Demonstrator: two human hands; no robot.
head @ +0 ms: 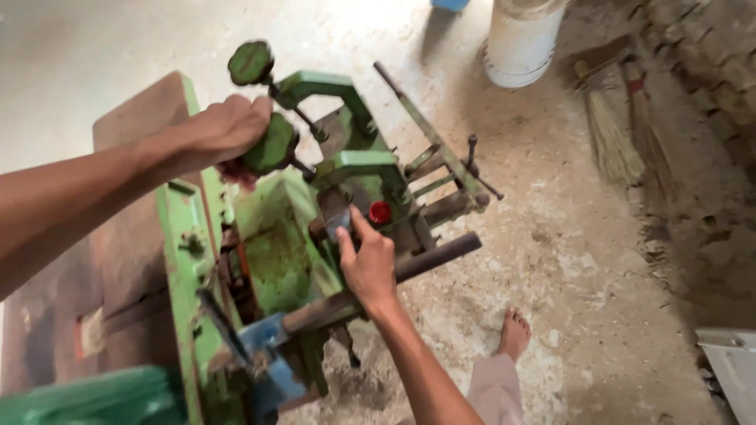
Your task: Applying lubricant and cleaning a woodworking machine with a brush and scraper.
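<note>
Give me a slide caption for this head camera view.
Left hand grips a green knob; right hand rests by a red button.

I see a worn green machine (276, 252) filling the left and centre of the frame. Its green knob handle (272, 145) sits upper left of centre, gripped by my left hand (232, 126). A dark round bar (429, 258) crosses the middle, under my right hand (368, 264).

Open concrete floor (567, 260) right of green machine (276, 260), levers (441, 157) and dark bar (425, 260) jutting, brooms (622, 134) beyond
</note>
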